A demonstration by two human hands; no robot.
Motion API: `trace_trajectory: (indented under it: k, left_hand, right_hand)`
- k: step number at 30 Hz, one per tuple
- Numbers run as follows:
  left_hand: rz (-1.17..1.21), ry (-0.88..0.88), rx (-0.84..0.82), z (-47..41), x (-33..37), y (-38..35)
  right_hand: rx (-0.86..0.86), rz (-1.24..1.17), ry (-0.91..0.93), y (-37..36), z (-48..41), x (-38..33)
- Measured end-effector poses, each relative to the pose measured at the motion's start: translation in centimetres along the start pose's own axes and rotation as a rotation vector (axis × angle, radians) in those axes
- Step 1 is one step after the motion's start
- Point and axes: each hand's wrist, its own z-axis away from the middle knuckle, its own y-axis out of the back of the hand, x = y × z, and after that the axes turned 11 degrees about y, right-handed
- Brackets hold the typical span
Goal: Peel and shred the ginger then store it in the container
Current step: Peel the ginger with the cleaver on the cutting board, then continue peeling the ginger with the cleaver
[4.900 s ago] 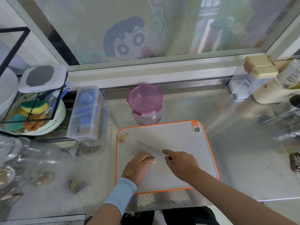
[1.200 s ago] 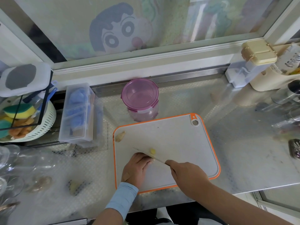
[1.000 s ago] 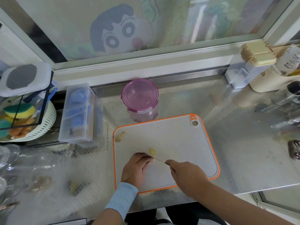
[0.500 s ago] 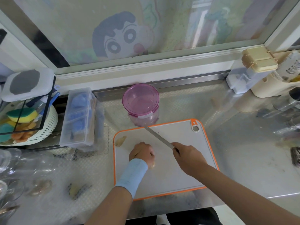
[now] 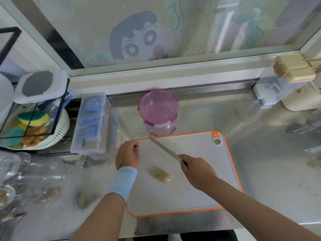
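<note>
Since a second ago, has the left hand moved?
Yes. The left hand went from the near half of the board to its far left corner, off the ginger.

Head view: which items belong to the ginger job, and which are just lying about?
Job: ginger, knife in the right hand, cutting board, pink-lidded container, left hand at the board's far corner.
Lying about: clear box of blue items, basket of sponges, cream-lidded dispenser, glassware.
</note>
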Motion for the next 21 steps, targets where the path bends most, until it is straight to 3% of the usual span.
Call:
trace_trajectory:
  k: [4, 7, 13, 17, 19, 21]
  left_hand:
    - [-0.136, -0.048, 0.065, -3.2, -0.2, 0.4]
    - [-0.217, -0.126, -0.008, -4.0, -0.3, 0.0]
    - [-0.093, -0.211, -0.22, -3.3, -1.8, -0.2]
    - [0.192, -0.042, -0.028, -2.1, -2.1, 0.3]
    - [0.194, -0.083, 0.057, -1.1, -2.0, 0.6]
    - [0.198, -0.201, 0.007, 0.9, -1.8, 0.7]
  right_hand:
    - [-0.007, 0.01, 0.008, -0.1, -0.5, -0.4]
    - [-0.004, 0.017, 0.008, -0.2, -0.9, -0.6]
    - [-0.011, 0.018, 0.028, -0.5, -1.4, -0.7]
    - [-0.021, 0.029, 0.033, -0.6, -1.7, -0.6]
    - [-0.025, 0.025, 0.033, -0.5, -1.6, -0.7]
    - [-0.026, 0.027, 0.04, -0.4, -1.3, -0.9]
